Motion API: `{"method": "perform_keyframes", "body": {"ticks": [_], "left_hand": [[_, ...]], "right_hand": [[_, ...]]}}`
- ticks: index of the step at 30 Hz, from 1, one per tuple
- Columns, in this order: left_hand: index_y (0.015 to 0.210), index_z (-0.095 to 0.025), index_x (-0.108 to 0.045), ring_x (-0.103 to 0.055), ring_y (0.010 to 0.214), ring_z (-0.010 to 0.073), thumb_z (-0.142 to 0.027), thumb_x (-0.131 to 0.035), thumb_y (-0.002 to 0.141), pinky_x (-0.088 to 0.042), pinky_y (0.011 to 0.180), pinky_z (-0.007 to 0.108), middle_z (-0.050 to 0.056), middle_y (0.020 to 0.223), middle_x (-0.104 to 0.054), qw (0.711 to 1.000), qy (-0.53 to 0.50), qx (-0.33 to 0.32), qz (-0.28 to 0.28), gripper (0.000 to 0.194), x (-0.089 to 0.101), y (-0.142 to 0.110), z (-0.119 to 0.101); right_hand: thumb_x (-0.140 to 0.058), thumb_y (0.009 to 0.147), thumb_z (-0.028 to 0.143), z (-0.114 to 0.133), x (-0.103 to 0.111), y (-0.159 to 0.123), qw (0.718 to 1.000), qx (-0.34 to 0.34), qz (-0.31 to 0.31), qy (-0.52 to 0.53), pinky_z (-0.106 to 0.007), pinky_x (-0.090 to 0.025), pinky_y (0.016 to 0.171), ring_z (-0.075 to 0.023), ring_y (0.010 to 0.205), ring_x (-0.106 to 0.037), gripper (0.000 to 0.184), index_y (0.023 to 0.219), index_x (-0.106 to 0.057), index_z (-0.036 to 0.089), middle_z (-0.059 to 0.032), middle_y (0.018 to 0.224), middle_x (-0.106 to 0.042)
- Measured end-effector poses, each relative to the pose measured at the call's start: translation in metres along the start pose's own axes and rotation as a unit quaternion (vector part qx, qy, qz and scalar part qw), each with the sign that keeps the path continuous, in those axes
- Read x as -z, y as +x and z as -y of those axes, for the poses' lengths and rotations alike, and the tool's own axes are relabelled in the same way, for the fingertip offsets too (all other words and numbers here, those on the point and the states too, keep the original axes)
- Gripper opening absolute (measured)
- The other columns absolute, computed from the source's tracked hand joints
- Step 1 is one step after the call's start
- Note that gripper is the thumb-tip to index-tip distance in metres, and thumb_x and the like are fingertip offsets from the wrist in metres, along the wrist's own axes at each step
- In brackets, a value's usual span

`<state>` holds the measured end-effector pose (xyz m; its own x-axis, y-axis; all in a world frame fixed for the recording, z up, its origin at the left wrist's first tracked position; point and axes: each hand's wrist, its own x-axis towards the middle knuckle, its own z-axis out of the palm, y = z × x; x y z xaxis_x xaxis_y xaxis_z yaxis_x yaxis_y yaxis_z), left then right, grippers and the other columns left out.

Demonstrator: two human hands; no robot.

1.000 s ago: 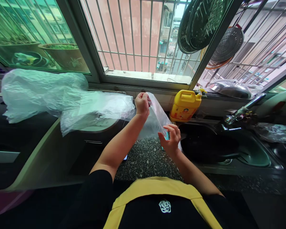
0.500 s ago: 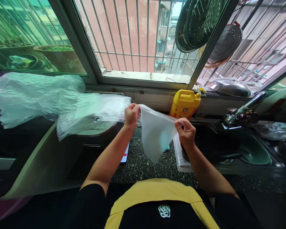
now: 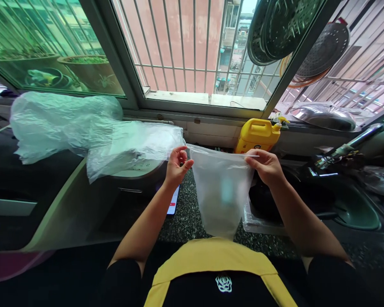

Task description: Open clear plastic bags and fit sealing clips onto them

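Observation:
A clear plastic bag (image 3: 220, 192) hangs in front of me over the speckled counter (image 3: 192, 217). My left hand (image 3: 176, 165) pinches the bag's upper left corner with thumb and fingers. At the upper right corner my right hand (image 3: 266, 165) grips the top edge. The edge is stretched taut between both hands and the bag tapers downward toward my chest.
A yellow jug (image 3: 256, 135) stands by the window sill. To the right are a dark sink (image 3: 355, 209) and a tap (image 3: 348, 147). Crumpled plastic sheeting (image 3: 83, 128) covers things at left. A phone (image 3: 173, 200) lies on the counter. Steamer racks (image 3: 281, 30) hang above.
One second ago the bag was held upright, left hand high and right hand low. Both hands have since levelled out and moved apart, stretching the top edge wide.

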<state>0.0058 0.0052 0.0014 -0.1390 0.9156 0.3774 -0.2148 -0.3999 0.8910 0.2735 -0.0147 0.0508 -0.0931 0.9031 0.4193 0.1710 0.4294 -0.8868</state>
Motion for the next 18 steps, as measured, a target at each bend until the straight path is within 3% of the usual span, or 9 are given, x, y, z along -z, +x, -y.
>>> {"method": "perform_keyframes", "body": {"ticks": [6, 10, 13, 18], "left_hand": [[0.103, -0.023, -0.063, -0.042, 0.054, 0.0061, -0.026, -0.08, 0.058, -0.036, 0.053, 0.018, -0.007, 0.062, -0.048, 0.999, 0.006, 0.049, 0.013, 0.048, -0.009, 0.024, 0.013], [0.082, -0.019, -0.069, -0.045, 0.053, 0.006, -0.024, -0.077, 0.06, -0.037, 0.053, 0.018, -0.006, 0.057, -0.052, 0.995, 0.007, 0.096, 0.039, 0.024, -0.015, 0.036, 0.019], [0.066, -0.019, -0.069, -0.049, 0.058, 0.0069, -0.025, -0.074, 0.065, -0.04, 0.059, 0.019, -0.002, 0.062, -0.058, 0.997, 0.015, 0.063, 0.048, 0.008, -0.017, 0.037, 0.016], [0.06, -0.021, -0.07, -0.052, 0.069, 0.0108, -0.03, -0.069, 0.071, -0.043, 0.066, 0.023, 0.001, 0.069, -0.057, 0.996, 0.03, -0.01, 0.088, 0.014, -0.014, 0.032, 0.004]], "right_hand": [[-0.073, 0.067, 0.047, 0.002, 0.003, 0.008, 1.0, -0.004, 0.013, -0.021, -0.022, -0.04, 0.05, -0.0088, 0.054, -0.048, 0.032, 0.062, -0.061, 0.018, 0.0021, 0.06, -0.056], [-0.072, 0.068, 0.046, -0.001, 0.01, 0.012, 0.999, -0.001, 0.013, -0.03, -0.021, -0.039, 0.048, -0.0087, 0.053, -0.048, 0.03, 0.063, -0.062, 0.018, 0.0021, 0.059, -0.056], [-0.073, 0.066, 0.045, -0.003, 0.018, 0.013, 0.999, 0.003, -0.008, -0.034, -0.022, -0.04, 0.05, -0.009, 0.054, -0.05, 0.028, 0.066, -0.065, 0.018, 0.0015, 0.062, -0.059], [-0.075, 0.064, 0.043, -0.01, 0.03, 0.014, 0.999, -0.007, -0.021, -0.043, -0.023, -0.044, 0.054, -0.0097, 0.057, -0.054, 0.026, 0.065, -0.066, 0.018, 0.0007, 0.064, -0.064]]}}
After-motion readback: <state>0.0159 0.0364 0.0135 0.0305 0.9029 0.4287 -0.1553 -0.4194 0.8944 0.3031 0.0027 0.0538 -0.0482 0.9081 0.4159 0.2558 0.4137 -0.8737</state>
